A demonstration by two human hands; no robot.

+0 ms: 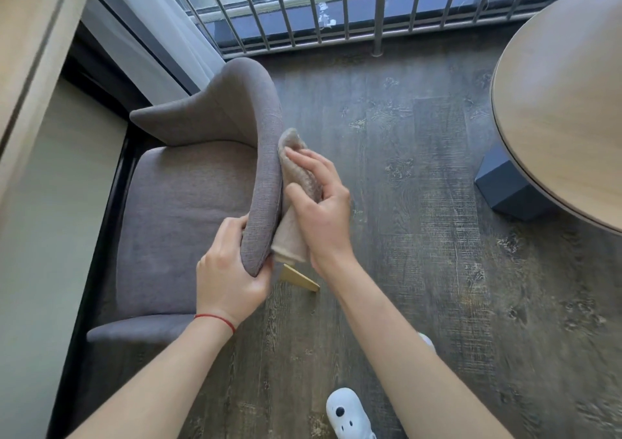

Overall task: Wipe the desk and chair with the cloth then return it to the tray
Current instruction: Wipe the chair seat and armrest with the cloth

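the right hand (319, 203) sits at the centre of the frame, fingers spread flat over a beige cloth (296, 182) and pressing it against the outer side of a grey chair's (188, 203) curved back. the thumb lies along the cloth's lower part, and the cloth hangs down in a loose fold just below the hand, its bottom edge beside the end of the chair back. the left hand (232, 270), lower and to the left, is closed around the end of that same curved back, fingers wrapped over the inner side and thumb on the outer edge, just beside the hanging cloth. a thin red string (215, 319) circles the left wrist.

the chair fills the left middle of the frame, its padded seat below the back. one light wooden chair leg (299, 278) pokes out under the cloth. the floor (420, 270) is dark wood-grain plank. a round wooden table (565, 118) takes the right edge, on a dark blue base (508, 189). a metal railing (303, 4) runs along the top, with a pale curtain (148, 24) in the upper left. a white shoe (348, 415) shows at the bottom centre. no tray or other container is in sight.
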